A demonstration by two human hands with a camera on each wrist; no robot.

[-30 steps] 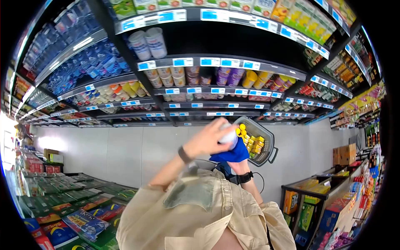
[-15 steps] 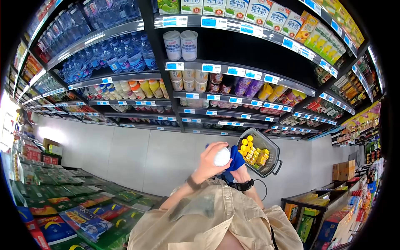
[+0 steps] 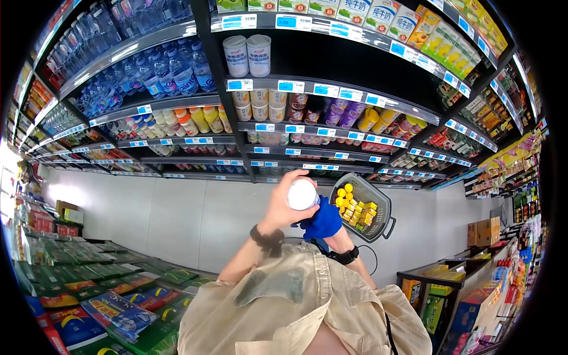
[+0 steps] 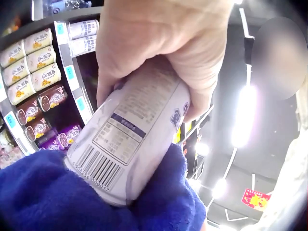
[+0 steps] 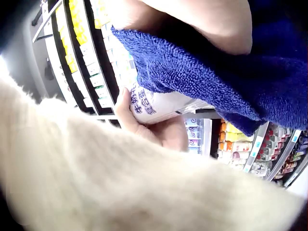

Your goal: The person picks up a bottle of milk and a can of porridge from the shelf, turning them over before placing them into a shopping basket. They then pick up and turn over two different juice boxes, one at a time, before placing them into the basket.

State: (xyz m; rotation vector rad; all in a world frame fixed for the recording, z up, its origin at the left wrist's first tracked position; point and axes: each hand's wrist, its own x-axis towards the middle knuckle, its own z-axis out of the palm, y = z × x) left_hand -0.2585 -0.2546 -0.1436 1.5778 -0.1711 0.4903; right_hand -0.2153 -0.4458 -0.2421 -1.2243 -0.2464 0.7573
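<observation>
In the head view my left hand (image 3: 279,207) grips a white can (image 3: 302,194) in front of my chest, its pale round end turned up to the camera. The left wrist view shows thumb and fingers around the can (image 4: 134,130), with a barcode and printed label on its side. A blue terry towel (image 3: 322,220) is bunched against the can's lower end. My right hand (image 3: 339,240) holds this towel, which covers most of its fingers. In the right wrist view the towel (image 5: 192,72) wraps along the can (image 5: 156,105), beside purple lettering.
A grey basket (image 3: 383,204) on the floor holds yellow-capped items and small yellow boxes. Ahead, a shelf (image 3: 331,89) carries two similar white cans (image 3: 248,56), other cans and milk cartons. Green packages (image 3: 89,284) lie stacked at left; a low rack (image 3: 432,281) stands at right.
My left hand has turned the can so its round end faces up, and has drawn it closer to my chest. The towel has bunched up around its lower end. The head view has shifted.
</observation>
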